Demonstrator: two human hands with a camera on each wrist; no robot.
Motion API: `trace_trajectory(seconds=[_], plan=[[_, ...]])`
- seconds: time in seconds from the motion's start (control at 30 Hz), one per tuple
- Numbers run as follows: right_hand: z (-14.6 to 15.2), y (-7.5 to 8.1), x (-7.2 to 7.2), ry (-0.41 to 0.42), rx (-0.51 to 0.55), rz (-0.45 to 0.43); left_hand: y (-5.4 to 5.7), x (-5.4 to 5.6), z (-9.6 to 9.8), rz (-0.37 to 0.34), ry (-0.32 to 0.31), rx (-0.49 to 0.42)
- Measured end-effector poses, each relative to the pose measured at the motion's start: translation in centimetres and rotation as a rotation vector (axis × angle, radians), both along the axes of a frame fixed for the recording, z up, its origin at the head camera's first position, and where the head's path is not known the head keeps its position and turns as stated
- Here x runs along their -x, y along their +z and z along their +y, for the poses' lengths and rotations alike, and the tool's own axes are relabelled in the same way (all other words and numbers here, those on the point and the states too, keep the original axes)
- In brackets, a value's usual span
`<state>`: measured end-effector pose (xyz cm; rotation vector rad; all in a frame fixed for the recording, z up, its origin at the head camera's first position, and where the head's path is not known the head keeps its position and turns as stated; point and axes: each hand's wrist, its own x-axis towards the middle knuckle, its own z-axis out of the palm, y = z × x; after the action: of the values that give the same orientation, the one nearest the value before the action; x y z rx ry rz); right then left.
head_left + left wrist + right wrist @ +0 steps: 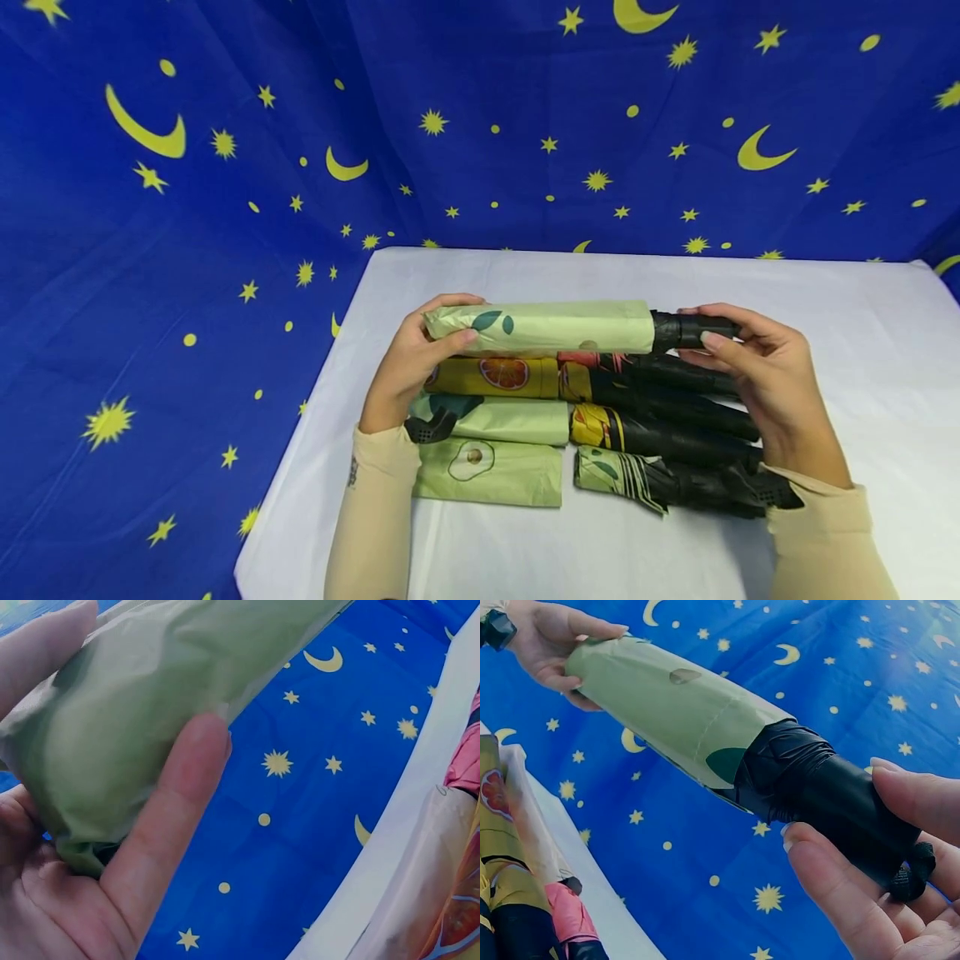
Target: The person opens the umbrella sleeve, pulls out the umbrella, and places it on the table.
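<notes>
A folded umbrella with a black handle (701, 332) is partly inside a light green sleeve (562, 327) printed with dark green leaves. It is held level above the table's back part. My left hand (401, 362) grips the sleeve's far left end, thumb in front and fingers behind. At the other end my right hand (783, 375) pinches the handle between thumb and fingers. In the right wrist view, gathered black fabric (780, 769) shows at the sleeve's mouth, and a black strap (913, 871) hangs by the handle's end.
Below the held umbrella lie a yellow orange-slice sleeve (536, 379), a pale green sleeve (528, 422) and an avocado-print sleeve (517, 483). Several folded black umbrellas, one with a green-striped edge (618, 473), lie to their right on the white table (892, 350). A blue star-and-moon cloth (525, 100) stands behind.
</notes>
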<state>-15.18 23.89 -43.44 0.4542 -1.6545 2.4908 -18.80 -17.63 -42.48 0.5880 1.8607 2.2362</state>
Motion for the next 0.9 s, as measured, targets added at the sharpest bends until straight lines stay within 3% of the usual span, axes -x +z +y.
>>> trace_trajectory(seconds=[0.47, 0.67, 0.9], plan=[[0.8, -0.1, 0.5, -0.005, 0.077, 0.041, -0.2, 0.4, -1.0, -0.009, 0.088, -0.012], [1.3, 0.0, 0.6, -0.011, 0.085, 0.050, 0.0, 0.3, -1.7, -0.023, 0.156, 0.025], [1.7, -0.1, 0.6, 0.019, 0.138, 0.058, -0.2, 0.6, -1.8, -0.038, 0.181, -0.022]])
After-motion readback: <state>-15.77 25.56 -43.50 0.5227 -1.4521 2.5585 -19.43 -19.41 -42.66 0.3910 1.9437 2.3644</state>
